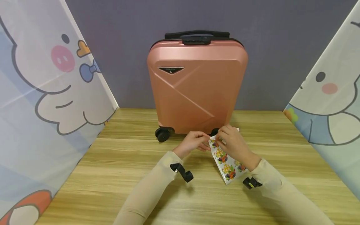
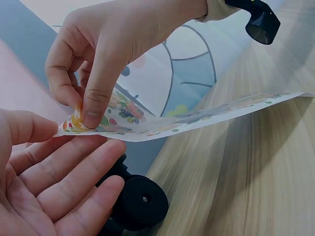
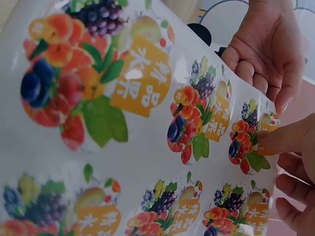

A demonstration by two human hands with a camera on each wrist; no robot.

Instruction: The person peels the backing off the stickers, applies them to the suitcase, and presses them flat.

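Observation:
A glossy white sheet of fruit stickers is held up over the table in front of the suitcase. My left hand pinches its far left corner between thumb and fingers; the other fingers spread beneath it in the left wrist view. Close by, my right hand grips the same end of the sheet, its thumb pressed on the orange label of the corner sticker. Several stickers with berries, grapes and orange labels fill the sheet in the right wrist view.
An upright pink hard-shell suitcase stands just behind the hands, with a black handle on top and a black wheel at its lower left. Cartoon-printed panels flank the wooden table, and a grey wall rises behind.

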